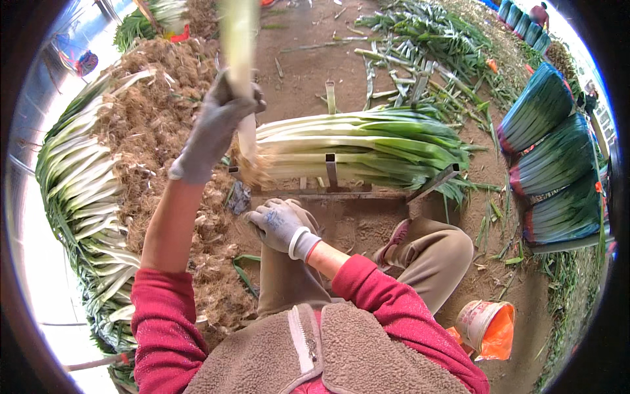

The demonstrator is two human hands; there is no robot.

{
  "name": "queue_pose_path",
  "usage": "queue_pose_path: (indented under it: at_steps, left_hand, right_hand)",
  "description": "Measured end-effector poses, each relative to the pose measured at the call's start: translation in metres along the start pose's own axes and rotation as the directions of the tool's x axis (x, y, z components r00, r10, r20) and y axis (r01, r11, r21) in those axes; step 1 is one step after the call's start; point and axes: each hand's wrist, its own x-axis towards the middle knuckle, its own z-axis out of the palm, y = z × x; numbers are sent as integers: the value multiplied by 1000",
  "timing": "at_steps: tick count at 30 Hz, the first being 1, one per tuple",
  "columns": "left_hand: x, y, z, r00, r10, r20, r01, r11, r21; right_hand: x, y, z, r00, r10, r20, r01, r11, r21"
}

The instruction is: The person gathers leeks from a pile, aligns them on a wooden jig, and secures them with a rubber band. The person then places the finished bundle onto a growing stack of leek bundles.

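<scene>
My left hand (223, 118), in a grey glove, is closed around a leek (239, 39) held upright. Its white shaft rises blurred past the top of the view, and its roots hang below the hand. My right hand (277, 222), also gloved, rests on my knee with its fingers laid over it, apparently holding nothing. Just beyond that knee, a thick bundle of leeks (354, 141) lies in a low metal rack (331, 172), white ends to the left and green leaves to the right.
On the left is a long heap of leeks (79, 190), roots inward. Tied leek bundles (558, 157) stand at the right. Cut leaves (433, 39) litter the soil at the back. A tipped bucket (476, 322) with orange lining lies near my right. Another person (539, 16) is far off.
</scene>
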Motion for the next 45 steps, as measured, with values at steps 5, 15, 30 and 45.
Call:
queue_pose_path:
  at_steps: [5, 15, 30, 45]
  left_hand:
    - [71, -131, 21, 979, -117, 166, 28, 887, 462]
    - [50, -244, 5, 947, -70, 314, -242, 488, 838]
    - [82, -219, -53, 928, -36, 370, -314, 457, 832]
    - [61, -247, -51, 915, 296, 273, -322, 128, 938]
  right_hand:
    - [2, 19, -6, 996, -82, -37, 88, 973, 213]
    - [32, 154, -96, 997, 52, -53, -45, 992, 120]
    - [6, 317, -148, 957, 289, -33, -272, 846, -459]
    - [-83, 344, -288, 683, 725, 92, -593, 624, -510]
